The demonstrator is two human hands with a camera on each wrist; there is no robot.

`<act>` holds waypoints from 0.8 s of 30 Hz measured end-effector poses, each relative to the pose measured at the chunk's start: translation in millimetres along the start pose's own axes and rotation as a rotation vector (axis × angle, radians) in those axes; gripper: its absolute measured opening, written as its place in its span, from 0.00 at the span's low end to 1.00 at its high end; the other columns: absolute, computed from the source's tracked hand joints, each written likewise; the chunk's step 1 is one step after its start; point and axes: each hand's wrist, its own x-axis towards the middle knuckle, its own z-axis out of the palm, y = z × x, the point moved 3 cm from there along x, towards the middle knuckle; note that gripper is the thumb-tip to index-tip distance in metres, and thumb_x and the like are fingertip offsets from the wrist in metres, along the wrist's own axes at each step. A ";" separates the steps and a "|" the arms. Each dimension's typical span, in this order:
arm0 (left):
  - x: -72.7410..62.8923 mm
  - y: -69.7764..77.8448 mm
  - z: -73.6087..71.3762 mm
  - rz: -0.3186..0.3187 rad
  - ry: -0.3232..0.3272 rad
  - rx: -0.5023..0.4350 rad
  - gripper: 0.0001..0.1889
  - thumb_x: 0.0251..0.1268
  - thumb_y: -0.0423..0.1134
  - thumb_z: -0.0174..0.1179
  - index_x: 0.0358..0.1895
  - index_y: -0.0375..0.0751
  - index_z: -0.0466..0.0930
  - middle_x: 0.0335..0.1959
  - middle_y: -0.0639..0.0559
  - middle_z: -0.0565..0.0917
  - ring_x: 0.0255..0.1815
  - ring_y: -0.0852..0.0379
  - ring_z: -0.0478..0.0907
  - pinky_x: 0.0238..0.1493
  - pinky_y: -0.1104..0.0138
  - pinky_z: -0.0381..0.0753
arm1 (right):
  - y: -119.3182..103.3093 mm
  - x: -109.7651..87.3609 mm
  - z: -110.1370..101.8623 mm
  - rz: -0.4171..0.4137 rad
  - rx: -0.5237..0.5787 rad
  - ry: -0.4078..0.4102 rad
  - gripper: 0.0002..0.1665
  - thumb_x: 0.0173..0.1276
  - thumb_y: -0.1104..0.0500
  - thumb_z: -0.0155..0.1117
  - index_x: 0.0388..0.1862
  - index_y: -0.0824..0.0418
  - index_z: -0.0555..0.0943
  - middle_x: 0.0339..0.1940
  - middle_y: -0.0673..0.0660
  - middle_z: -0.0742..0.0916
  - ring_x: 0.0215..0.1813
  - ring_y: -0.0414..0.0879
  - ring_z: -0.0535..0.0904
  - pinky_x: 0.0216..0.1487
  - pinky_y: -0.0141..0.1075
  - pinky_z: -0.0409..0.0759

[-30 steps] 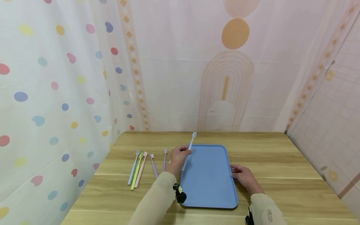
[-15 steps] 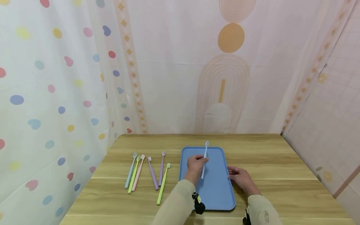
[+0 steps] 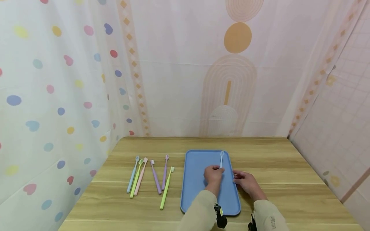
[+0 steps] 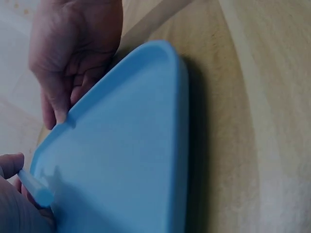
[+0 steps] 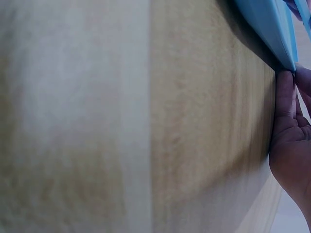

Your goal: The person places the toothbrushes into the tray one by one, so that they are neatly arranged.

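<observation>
A blue rectangular tray [image 3: 199, 192] lies on the wooden table. Over its right side, my left hand [image 3: 213, 177] pinches a light blue toothbrush [image 3: 221, 158], head pointing away from me. In the left wrist view the end of the toothbrush handle [image 4: 38, 190] sticks out of the fingers, close over the tray floor. My right hand [image 3: 248, 184] grips the tray's right rim, thumb on the edge and fingers below it, as the right wrist view shows of the hand [image 5: 291, 131]. The middle of the held handle is hidden by the left hand.
Left of the tray lie a blue toothbrush [image 3: 133, 176], a green one [image 3: 136, 181], a pink toothbrush [image 3: 140, 179], two purple toothbrushes [image 3: 156, 179] and another green toothbrush [image 3: 166, 191]. A patterned curtain [image 3: 173, 80] hangs behind the table [image 3: 274, 157].
My left hand has carried the light blue toothbrush rightward, from the tray's left edge to its right side, and lower. The right hand stays on the rim.
</observation>
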 end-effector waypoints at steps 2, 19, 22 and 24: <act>-1.0 0.0 1.8 0.007 -0.001 0.006 0.06 0.47 0.28 0.74 0.30 0.32 0.87 0.25 0.50 0.84 0.28 0.53 0.78 0.34 0.59 0.79 | 0.7 0.0 -0.8 -0.021 0.009 -0.004 0.24 0.64 0.71 0.65 0.60 0.73 0.78 0.45 0.66 0.85 0.46 0.54 0.80 0.45 0.42 0.82; -3.1 -6.9 6.9 0.169 -0.030 0.224 0.07 0.46 0.28 0.74 0.26 0.34 0.84 0.20 0.52 0.80 0.23 0.55 0.75 0.28 0.61 0.78 | 1.7 2.5 1.2 -0.005 0.026 0.012 0.24 0.63 0.73 0.64 0.59 0.73 0.78 0.44 0.64 0.85 0.44 0.51 0.80 0.41 0.37 0.80; -3.1 -8.4 8.1 0.214 -0.029 0.269 0.08 0.45 0.27 0.73 0.23 0.36 0.81 0.19 0.52 0.78 0.22 0.55 0.74 0.27 0.61 0.77 | 3.9 3.0 0.8 -0.013 0.036 0.016 0.24 0.63 0.73 0.64 0.59 0.73 0.78 0.43 0.63 0.85 0.44 0.50 0.80 0.41 0.36 0.79; -4.0 -8.1 8.1 0.223 -0.031 0.288 0.08 0.45 0.27 0.72 0.22 0.36 0.80 0.19 0.52 0.77 0.21 0.55 0.73 0.26 0.61 0.76 | 4.4 2.4 0.3 -0.019 0.031 0.015 0.24 0.62 0.73 0.64 0.59 0.74 0.78 0.43 0.62 0.85 0.44 0.50 0.80 0.41 0.35 0.79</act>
